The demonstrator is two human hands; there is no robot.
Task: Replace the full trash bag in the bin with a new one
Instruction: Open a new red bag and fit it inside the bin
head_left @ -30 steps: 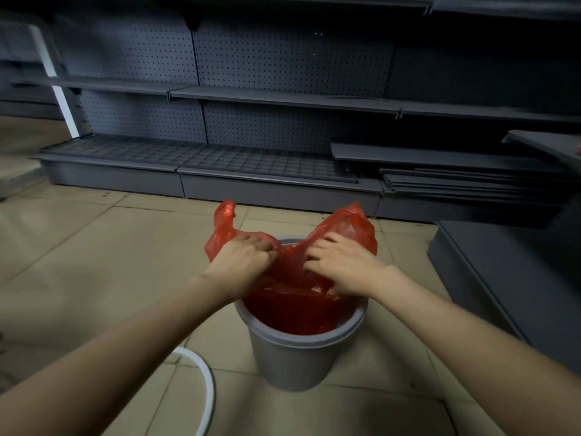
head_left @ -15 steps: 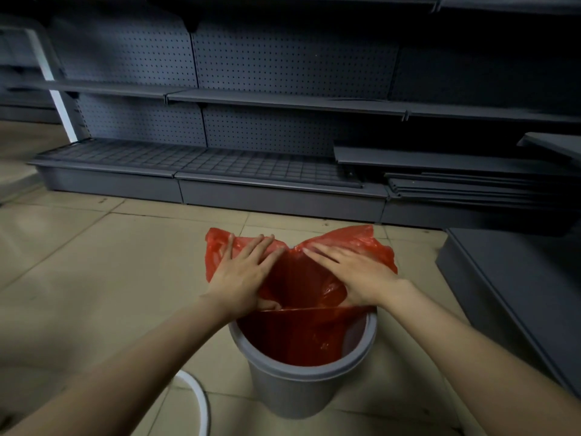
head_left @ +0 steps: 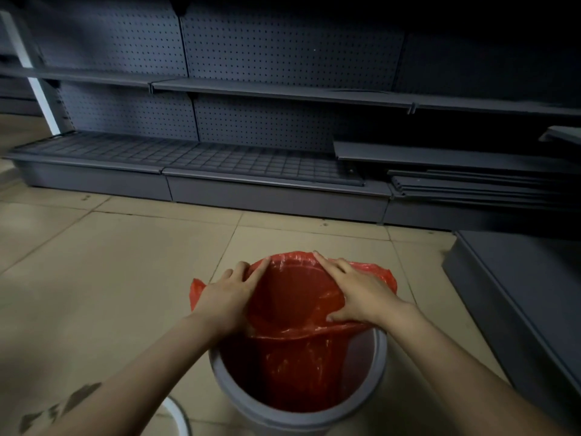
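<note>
A grey round bin (head_left: 345, 416) stands on the tiled floor (head_left: 94, 278) at lower centre of the frame, with a red trash bag (head_left: 292, 366) hanging inside it. The bag's mouth is drawn up above the bin's far rim and held open as a wide hoop at centre frame; the near edge of the mouth sags across the bin opening, and the bin's grey inner wall shows bare at the right side. The left hand (head_left: 224, 295) lies on the left edge of the bag mouth, fingers extended and spread over the plastic, index finger along the upper rim; the thumb is hidden, so whether it pinches the film cannot be told. The right hand (head_left: 356, 292) lies on the right edge of the mouth, fingers extended toward the top of the hoop, thumb pressed on the plastic at the lower edge. A loose flap of the bag projects left of the left hand and another right of the right hand. Dark grey pegboard shelving (head_left: 251, 89) fills the upper frame. A white curved object (head_left: 176, 413), unidentified, sits at the bottom edge left of the bin.
</note>
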